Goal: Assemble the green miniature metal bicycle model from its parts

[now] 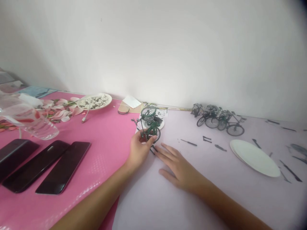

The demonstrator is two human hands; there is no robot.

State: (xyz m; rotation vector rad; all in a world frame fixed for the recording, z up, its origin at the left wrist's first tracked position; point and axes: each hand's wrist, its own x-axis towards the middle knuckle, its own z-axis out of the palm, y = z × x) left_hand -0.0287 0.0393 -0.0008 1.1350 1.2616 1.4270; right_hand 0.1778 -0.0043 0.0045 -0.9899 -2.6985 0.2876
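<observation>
My left hand [139, 148] has its fingers closed round a small dark green model bicycle [148, 119], near the seam of the pink and pale covers. Just right of it, my right hand [176, 166] is spread low over the pale cover, its fingertips near a small dark part [153, 149] below the bicycle. Behind the bicycle lies a small white plate [162, 124] with dark pieces. Whether the right fingertips touch the dark part cannot be made out.
Several model bicycles [212, 122] stand by the wall. Small dark parts [220, 148] lie around a white oval lid or plate [255, 158] at right. Phones [63, 167], a clear plastic container [31, 118] and a plate of pale bits [94, 101] are at left.
</observation>
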